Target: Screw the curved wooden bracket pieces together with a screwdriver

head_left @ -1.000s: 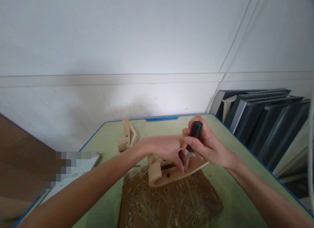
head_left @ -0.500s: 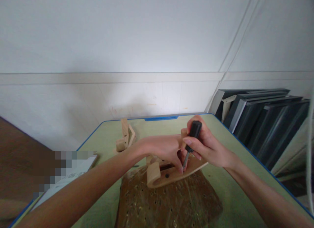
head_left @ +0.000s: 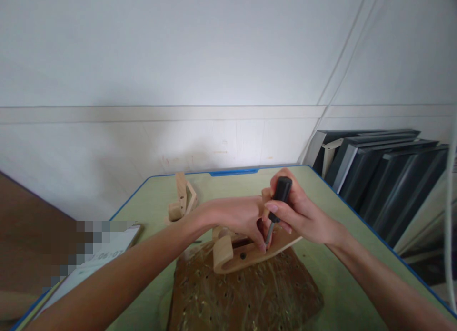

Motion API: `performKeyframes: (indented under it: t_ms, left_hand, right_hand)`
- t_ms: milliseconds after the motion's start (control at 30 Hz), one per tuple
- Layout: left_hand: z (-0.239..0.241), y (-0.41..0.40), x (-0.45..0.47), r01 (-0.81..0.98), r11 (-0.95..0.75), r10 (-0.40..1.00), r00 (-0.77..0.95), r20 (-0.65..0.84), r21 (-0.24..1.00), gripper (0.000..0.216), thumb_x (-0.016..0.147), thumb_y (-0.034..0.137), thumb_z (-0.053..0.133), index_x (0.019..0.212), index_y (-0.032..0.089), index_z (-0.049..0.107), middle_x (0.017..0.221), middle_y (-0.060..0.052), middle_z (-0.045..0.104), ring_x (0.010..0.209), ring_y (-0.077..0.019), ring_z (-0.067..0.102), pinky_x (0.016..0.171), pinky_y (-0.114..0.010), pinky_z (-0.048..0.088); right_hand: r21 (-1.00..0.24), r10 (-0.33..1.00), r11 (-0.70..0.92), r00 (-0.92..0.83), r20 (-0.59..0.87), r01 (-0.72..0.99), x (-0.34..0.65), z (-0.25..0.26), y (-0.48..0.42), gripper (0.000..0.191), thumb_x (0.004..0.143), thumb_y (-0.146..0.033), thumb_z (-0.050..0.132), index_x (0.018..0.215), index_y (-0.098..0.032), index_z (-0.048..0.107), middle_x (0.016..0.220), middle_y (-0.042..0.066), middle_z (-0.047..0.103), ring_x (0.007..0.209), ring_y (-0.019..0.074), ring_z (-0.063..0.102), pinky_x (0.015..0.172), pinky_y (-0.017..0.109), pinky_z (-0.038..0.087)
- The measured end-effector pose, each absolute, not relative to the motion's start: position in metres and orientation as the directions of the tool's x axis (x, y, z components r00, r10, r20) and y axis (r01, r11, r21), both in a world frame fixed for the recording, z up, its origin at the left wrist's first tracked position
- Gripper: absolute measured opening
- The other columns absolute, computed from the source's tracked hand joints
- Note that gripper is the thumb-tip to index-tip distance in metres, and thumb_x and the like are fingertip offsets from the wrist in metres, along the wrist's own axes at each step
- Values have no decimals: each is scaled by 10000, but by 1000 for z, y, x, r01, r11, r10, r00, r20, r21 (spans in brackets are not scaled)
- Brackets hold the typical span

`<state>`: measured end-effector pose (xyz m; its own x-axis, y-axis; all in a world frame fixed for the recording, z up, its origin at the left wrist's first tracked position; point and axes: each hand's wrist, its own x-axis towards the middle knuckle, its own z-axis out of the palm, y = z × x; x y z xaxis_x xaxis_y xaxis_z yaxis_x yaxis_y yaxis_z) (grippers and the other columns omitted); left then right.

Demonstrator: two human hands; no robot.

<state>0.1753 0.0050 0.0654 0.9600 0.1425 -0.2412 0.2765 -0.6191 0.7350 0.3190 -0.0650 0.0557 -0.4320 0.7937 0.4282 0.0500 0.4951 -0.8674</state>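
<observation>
Black-handled screwdriver [head_left: 282,190], grasped in right hand [head_left: 303,214]; left hand [head_left: 243,217] at its tip, hold unclear, on curved wooden part [head_left: 253,258] atop brown pad [head_left: 235,293]. Screw-driving seems in hand; steady alignment is called for. Green table [head_left: 221,184] bears second wooden piece [head_left: 181,190]; white wall [head_left: 214,50] beyond.

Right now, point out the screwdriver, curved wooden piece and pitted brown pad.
Screwdriver [head_left: 281,196]: head view, black handle.
Curved wooden piece [head_left: 253,256]: head view, upper face.
Pitted brown pad [head_left: 243,295]: head view, top surface.

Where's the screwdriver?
Head view, right of centre: the screwdriver is in the right hand, tip down by the left hand at the nearer wood piece.
</observation>
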Motion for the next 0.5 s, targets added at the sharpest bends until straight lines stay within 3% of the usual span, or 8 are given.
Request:
performKeyframes:
  t_ms: [367,467,500]
  left_hand:
    - [77,2,167,266,-700,166,963,-212,663,120,615,167,701,734,171,681,700,21,663,654,-112,596,595,-180,436]
    - [89,-2,150,303,-744,311,946,-92,596,277,635,298,699,860,141,658,870,-48,652,824,-177,581,739,-262,422]
    - [91,-6,143,311,-752,357,934,-38,581,279,711,311,634,930,139,638,957,-68,628,918,-186,555,823,-286,393]
  right_hand:
    - [-856,792,514,-416,448,58,318,62,-69,176,833,-188,511,862,-217,339,706,-43,445,477,35,362,392,167,278]
    - [-851,787,522,-412,460,47,319,63,-70,147,844,-195,500,866,-214,356,713,-46,432,478,25,348,397,159,274]
    - [-851,786,523,-411,462,46,319,63,-70,137,849,-199,494,867,-213,359,718,-45,440,479,23,350,400,157,277]
